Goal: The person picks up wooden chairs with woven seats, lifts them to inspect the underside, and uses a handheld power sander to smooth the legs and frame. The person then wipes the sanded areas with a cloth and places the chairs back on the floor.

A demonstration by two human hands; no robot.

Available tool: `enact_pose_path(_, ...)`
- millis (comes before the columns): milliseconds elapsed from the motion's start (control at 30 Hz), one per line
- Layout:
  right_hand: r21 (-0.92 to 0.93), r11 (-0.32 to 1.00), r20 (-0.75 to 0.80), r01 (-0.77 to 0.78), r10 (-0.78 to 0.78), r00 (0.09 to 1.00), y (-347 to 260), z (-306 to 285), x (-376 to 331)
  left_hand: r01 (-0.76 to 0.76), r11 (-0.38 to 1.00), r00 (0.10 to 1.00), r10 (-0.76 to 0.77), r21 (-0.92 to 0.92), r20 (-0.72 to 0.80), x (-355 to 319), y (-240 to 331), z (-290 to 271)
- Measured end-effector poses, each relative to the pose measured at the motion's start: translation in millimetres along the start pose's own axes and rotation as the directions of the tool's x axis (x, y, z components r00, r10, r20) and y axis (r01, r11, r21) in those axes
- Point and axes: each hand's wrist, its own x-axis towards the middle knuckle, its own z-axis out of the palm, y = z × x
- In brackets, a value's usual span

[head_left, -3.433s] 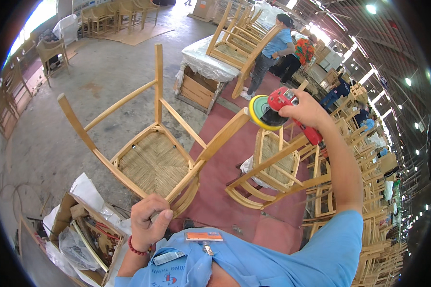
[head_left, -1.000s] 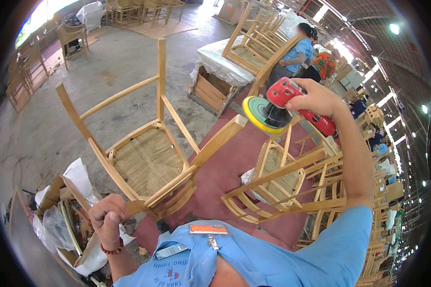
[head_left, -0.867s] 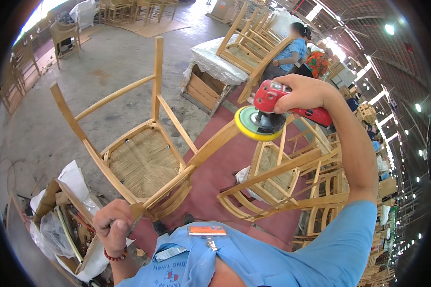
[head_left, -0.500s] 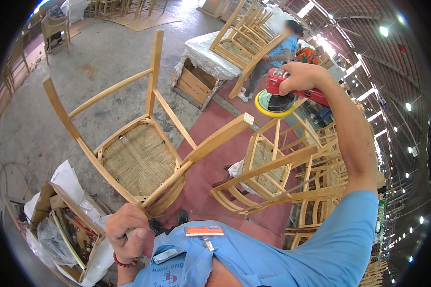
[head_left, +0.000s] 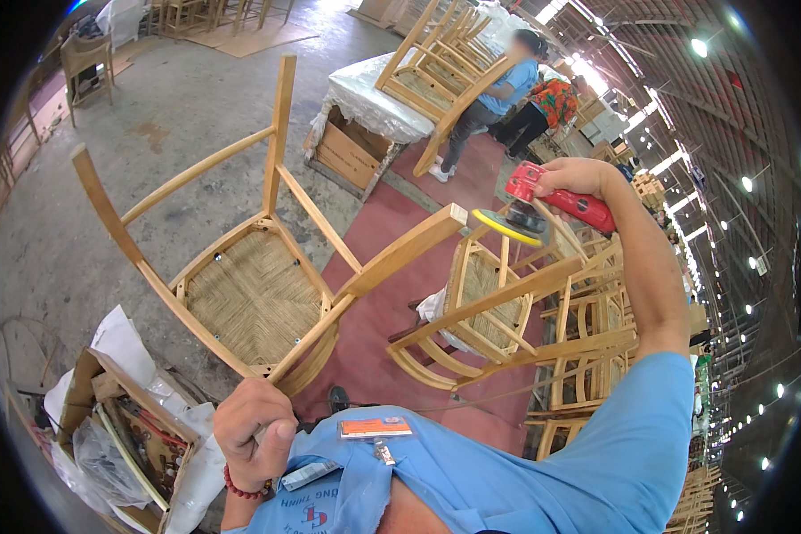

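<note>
At lower left, a box (head_left: 129, 427) of clutter is seen on the floor. The left hand (head_left: 254, 427) is fisted around a leg of an upturned wooden chair (head_left: 258, 285). At right, the right hand (head_left: 574, 182) is wrapped around a red sander (head_left: 543, 205), its disc held just beside the tip of another leg. How much sanding is done cannot be told.

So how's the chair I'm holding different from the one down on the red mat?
The held chair is tipped up with its legs in the air, gripped by the left hand, while the chair on the red mat lies on its side, untouched. The held one looks larger, being nearer the camera. Both are pale bare wood with woven seats.
</note>
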Motion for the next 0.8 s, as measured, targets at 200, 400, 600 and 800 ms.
enact_pose_path(200, 0.123, 0.989, -0.036, 0.079, -0.075, 0.997, -2.4, -3.7, -0.5, 0.000, 1.000, 1.000, 0.000, 0.005, 0.018, 0.7, 0.8, -1.5)
enact_pose_path(400, 0.096, 0.994, 0.043, 0.045, -0.049, 0.998, -11.3, 11.2, 12.1, 0.008, 1.000, 0.999, -0.009, 0.024, 0.041, 0.9, 2.7, -3.6)
enact_pose_path(600, 0.145, 0.982, 0.023, 0.121, -0.125, 0.992, -13.7, 11.4, 3.2, -0.001, 1.000, 0.998, 0.000, 0.020, 0.066, 2.6, 2.0, -6.2)
enact_pose_path(800, 0.162, 0.957, 0.019, 0.241, -0.247, 0.969, -33.1, 11.9, 14.4, 0.027, 1.000, 0.992, -0.027, -0.001, 0.126, 3.8, 4.9, -12.0)
